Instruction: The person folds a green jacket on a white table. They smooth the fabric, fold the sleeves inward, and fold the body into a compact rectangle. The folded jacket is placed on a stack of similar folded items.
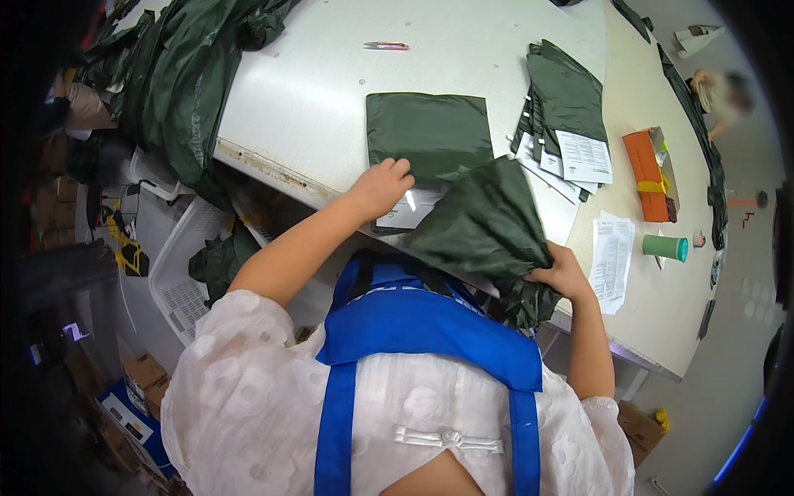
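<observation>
A flat, folded dark green fabric packet (430, 132) lies on the white table in front of me. Its lower part shows a white printed sheet (405, 211) under something glossy, perhaps clear plastic. My left hand (385, 192) rests over the packet's near left part with its fingers curled together. Whether they pinch anything there is hidden. A loose, crumpled dark green fabric piece (484, 219) spreads over the packet's near right corner and sags past the table edge. Its right end is gathered in my right hand (564, 273), the fingers closed round it.
Stacked green packets with white sheets (566, 103) lie right of centre. Beyond them are an orange box (649, 174), printed papers (612, 260) and a green roll (664, 247). Small snips (386, 46) lie farther back. Green fabric (182, 83) hangs over the left edge above a white crate (186, 260).
</observation>
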`<state>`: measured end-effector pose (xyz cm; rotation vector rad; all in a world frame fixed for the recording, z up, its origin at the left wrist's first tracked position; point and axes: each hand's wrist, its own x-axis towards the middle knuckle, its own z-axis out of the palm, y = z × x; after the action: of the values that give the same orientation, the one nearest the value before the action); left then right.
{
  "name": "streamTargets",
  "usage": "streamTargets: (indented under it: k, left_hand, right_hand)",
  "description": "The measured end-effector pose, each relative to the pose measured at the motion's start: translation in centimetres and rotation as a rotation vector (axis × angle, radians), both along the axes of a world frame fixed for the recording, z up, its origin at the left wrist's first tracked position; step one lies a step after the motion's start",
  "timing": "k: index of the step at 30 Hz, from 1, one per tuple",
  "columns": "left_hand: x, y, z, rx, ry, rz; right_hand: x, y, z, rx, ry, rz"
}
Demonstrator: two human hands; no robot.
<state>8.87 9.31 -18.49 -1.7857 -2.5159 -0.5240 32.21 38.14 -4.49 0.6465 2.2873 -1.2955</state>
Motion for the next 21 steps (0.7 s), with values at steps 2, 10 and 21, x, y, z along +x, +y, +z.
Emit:
streamTargets:
  k: [2,10,21]
  left_hand:
    - [-0.2,0.7,1.4,0.205,0.07,0.075]
    - [-0.7,-1.5,6.6,0.213,-0.134,-0.028]
    - [0.2,-2.3,8.0,0.224,-0.321,-0.081]
  right_hand:
    - [-1.0,-0.8,-1.3,-0.034,0.025,0.17]
    - [-3.7,-3.2,-3.2,-0.115,-0.022,0.01]
    - [-5.9,-3.8,-3.0,-0.336,-0.082,0.173]
